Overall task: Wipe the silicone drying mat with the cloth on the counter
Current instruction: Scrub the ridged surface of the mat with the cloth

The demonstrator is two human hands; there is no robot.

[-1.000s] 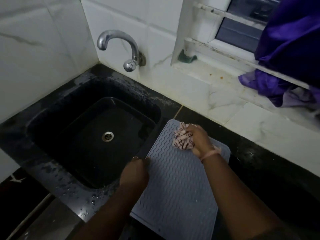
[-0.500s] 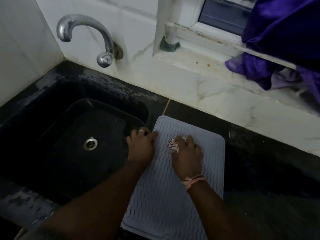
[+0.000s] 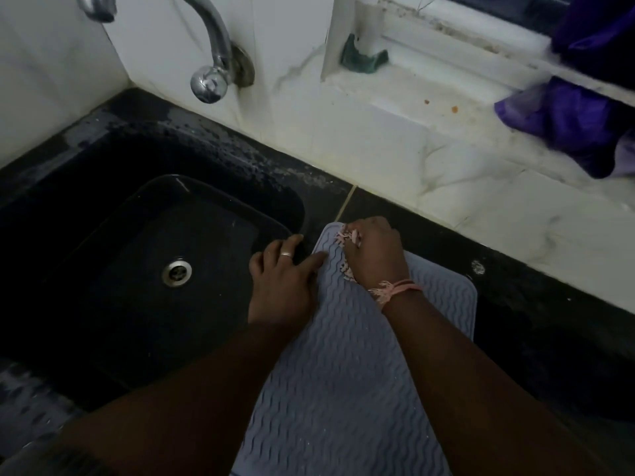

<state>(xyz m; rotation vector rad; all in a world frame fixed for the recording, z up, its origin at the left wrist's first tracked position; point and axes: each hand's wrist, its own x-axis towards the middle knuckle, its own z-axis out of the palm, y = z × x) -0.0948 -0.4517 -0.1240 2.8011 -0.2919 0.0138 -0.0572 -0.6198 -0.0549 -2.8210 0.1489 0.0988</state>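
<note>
A grey silicone drying mat point(image 3: 347, 379) with a wavy ribbed surface lies on the black counter just right of the sink. My right hand point(image 3: 376, 255) grips a crumpled pink and white patterned cloth point(image 3: 347, 238) and presses it onto the mat's far left corner; most of the cloth is hidden under the hand. My left hand point(image 3: 280, 281) lies flat with straight fingers at the mat's left edge, its fingertips touching the mat and the strip of counter beside the sink.
A black sink point(image 3: 147, 269) with a metal drain point(image 3: 177, 273) fills the left side. A chrome tap point(image 3: 209, 77) juts from the white tiled wall. Purple fabric point(image 3: 567, 121) hangs over the window ledge at the right. The black counter point(image 3: 536, 331) runs on to the right.
My right hand has pushed the cloth up to the mat's far left corner. My left hand has stayed flat at the left edge. The view has tilted down and moved closer.
</note>
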